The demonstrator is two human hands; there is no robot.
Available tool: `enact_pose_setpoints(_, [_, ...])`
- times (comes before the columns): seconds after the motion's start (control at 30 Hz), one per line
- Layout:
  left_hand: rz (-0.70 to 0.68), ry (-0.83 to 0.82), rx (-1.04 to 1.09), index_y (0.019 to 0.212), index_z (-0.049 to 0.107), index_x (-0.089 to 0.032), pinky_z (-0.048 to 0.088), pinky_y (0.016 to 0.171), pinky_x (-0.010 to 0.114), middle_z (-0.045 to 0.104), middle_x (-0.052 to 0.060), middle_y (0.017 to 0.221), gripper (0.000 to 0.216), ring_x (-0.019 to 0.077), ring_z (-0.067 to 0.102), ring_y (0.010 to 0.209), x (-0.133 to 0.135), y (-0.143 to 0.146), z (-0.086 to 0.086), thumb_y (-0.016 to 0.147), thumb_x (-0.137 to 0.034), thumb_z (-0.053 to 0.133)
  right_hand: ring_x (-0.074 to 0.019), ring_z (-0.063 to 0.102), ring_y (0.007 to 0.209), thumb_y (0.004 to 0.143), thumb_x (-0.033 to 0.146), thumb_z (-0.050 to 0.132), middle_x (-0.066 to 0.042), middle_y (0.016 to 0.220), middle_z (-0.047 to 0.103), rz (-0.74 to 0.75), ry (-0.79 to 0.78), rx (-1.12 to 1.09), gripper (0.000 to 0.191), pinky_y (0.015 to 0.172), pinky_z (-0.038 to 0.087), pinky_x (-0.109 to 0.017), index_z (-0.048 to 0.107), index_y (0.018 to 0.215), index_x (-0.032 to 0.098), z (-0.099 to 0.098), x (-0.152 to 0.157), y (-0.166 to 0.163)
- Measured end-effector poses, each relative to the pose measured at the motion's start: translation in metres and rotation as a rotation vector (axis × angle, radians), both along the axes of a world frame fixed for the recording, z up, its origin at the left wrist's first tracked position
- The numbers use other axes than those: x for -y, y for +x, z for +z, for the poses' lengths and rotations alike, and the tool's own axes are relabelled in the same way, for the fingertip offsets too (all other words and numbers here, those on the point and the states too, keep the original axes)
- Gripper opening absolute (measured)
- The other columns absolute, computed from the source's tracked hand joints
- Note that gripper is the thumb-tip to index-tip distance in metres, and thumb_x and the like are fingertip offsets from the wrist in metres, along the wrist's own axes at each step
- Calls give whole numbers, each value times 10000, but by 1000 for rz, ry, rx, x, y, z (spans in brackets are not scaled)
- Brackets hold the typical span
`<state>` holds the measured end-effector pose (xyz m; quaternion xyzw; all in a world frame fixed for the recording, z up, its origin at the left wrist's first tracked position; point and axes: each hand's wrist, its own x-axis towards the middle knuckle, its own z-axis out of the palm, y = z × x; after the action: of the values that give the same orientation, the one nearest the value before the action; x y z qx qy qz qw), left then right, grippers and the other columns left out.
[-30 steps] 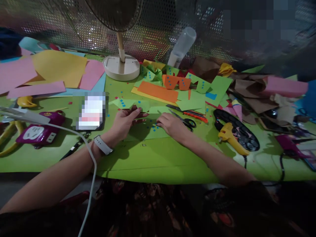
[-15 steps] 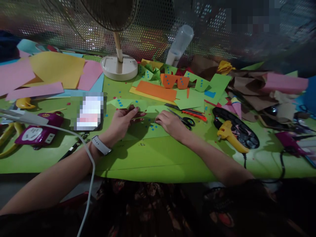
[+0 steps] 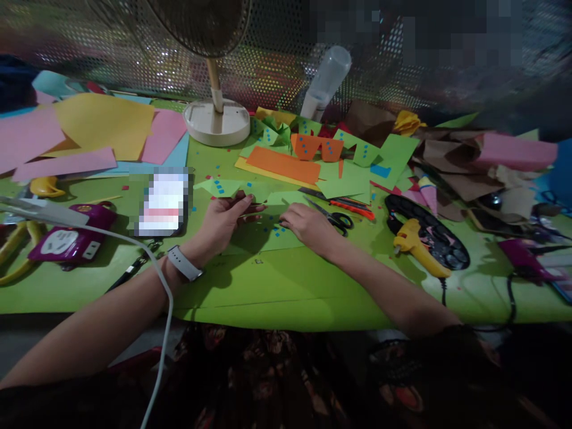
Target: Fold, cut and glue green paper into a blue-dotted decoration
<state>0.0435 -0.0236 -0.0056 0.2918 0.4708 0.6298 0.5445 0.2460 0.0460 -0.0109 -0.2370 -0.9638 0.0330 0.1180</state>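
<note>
My left hand (image 3: 223, 220), with a watch on its wrist, rests on the green table cover (image 3: 286, 280) and pinches a thin dark strip between thumb and fingers. My right hand (image 3: 310, 226) lies knuckles up on a green paper sheet (image 3: 268, 232) dotted with small blue squares, its fingertips pressed together at one of the squares; what they hold is too small to make out. Black-handled scissors (image 3: 337, 219) lie just right of that hand.
A fan base (image 3: 217, 122) stands at the back. Pink and yellow sheets (image 3: 89, 131) lie back left, orange paper (image 3: 283, 164) behind my hands. A yellow glue gun (image 3: 417, 249) rests on a dark tray at right, a purple device (image 3: 67, 241) and a white cable at left.
None beyond a slight shift of the camera; both hands stay in the same place on the green paper.
</note>
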Motion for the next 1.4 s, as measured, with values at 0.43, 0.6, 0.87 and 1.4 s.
enact_pose_setpoints(0.43, [-10,-8,-7,777,677,-158,604,714,297,709,37,796,188,220,740,848,2,2,2,739,-289,807,-174,606,775,906,209,614,-54,835,667,-148,-504,-413,88,727,496,-340,676,859,168,10,-5,4])
enact_pose_setpoints(0.6, [-106,-66,-29,812,704,-138,616,760,326,725,56,878,199,216,743,845,8,14,0,747,-301,796,-139,599,685,801,383,724,-16,760,669,-222,-940,-697,224,659,500,-292,681,855,170,18,1,-3])
enact_pose_setpoints(0.87, [-190,-128,7,808,720,-127,617,740,304,749,74,899,208,196,742,798,12,25,-4,737,-307,797,-145,608,748,840,296,692,-20,807,686,-191,-775,-723,120,703,483,-294,698,835,177,16,10,-12])
enact_pose_setpoints(1.4, [-225,-122,81,804,721,-124,594,714,279,717,32,834,283,172,726,765,15,23,-1,666,-329,859,-159,611,757,843,367,686,-31,830,703,-227,-796,-737,178,712,493,-310,713,858,191,14,7,-9])
